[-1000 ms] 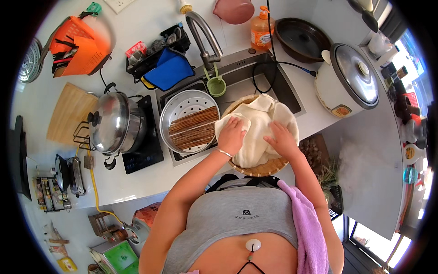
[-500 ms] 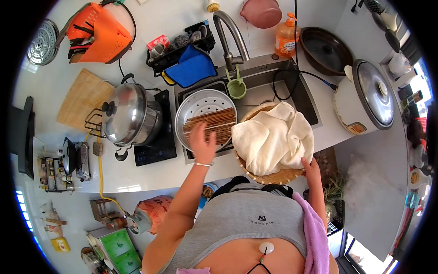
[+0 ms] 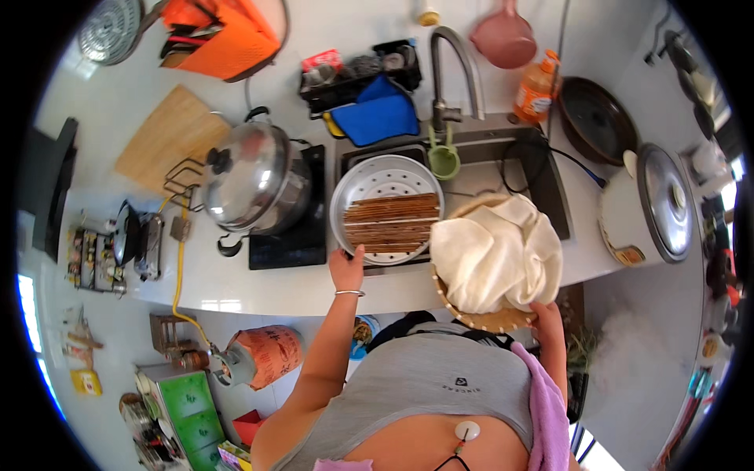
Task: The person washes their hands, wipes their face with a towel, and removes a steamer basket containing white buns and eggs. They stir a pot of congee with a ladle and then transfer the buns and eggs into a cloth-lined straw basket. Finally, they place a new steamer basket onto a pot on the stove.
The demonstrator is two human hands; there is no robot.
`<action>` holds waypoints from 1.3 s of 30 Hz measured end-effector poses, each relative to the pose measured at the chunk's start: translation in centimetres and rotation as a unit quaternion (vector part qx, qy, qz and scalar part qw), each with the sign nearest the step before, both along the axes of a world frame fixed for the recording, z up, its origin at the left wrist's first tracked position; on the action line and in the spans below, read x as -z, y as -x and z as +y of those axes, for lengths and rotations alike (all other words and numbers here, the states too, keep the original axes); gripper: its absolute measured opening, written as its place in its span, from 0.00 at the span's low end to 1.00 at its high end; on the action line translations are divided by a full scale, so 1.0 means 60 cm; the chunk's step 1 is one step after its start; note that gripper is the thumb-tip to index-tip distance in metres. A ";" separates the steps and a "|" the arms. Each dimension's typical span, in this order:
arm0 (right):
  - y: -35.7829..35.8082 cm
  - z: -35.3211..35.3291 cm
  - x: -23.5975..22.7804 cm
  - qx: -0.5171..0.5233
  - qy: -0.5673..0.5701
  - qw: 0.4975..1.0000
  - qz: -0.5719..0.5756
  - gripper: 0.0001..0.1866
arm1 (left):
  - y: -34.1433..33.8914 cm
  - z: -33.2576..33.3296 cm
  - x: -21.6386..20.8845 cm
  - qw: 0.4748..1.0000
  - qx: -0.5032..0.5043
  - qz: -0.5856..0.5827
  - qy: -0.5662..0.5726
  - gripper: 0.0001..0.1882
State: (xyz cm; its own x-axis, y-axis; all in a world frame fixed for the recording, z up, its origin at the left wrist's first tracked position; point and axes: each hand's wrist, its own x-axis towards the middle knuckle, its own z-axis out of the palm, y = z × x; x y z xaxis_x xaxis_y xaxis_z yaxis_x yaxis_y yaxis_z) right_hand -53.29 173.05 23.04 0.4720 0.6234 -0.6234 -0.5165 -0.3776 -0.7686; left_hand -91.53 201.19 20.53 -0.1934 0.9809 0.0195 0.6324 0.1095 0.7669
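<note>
A perforated metal steamer tray (image 3: 385,173) rests over the left part of the sink, with a mat of thin brown sticks (image 3: 393,224) lying in it. My left hand (image 3: 345,268) is closed on the tray's near left rim. To the right, a shallow woven bamboo basket (image 3: 491,320) holds a bunched cream cloth (image 3: 499,251) and overlaps the sink's front edge. My right hand (image 3: 547,318) grips the basket's near right rim; some of its fingers are hidden beneath.
Left of the sink, a lidded steel pot (image 3: 255,180) stands on a black induction cooker (image 3: 290,247). Behind are a faucet (image 3: 459,67), a green strainer (image 3: 444,161) and an orange soap bottle (image 3: 536,90). A white lidded cooker (image 3: 644,208) stands right, its cable crossing the sink.
My left hand has moved from over the brown sticks to the steamer tray's near rim and closed on it. My right hand still holds the basket. The whole view has shifted.
</note>
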 end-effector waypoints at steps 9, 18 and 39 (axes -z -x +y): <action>-0.001 -0.005 0.006 0.036 0.017 0.999 0.024 0.18 | 0.057 0.131 -0.294 0.909 0.069 0.176 -0.370 0.22; -0.004 0.014 -0.070 0.021 -0.015 0.999 -0.044 0.18 | 0.197 0.353 -0.434 0.940 -0.059 0.296 -0.157 0.26; 0.225 0.446 -0.345 -0.245 -0.136 0.960 -0.014 0.18 | 0.539 0.324 -0.643 0.975 -0.119 0.020 -0.187 0.15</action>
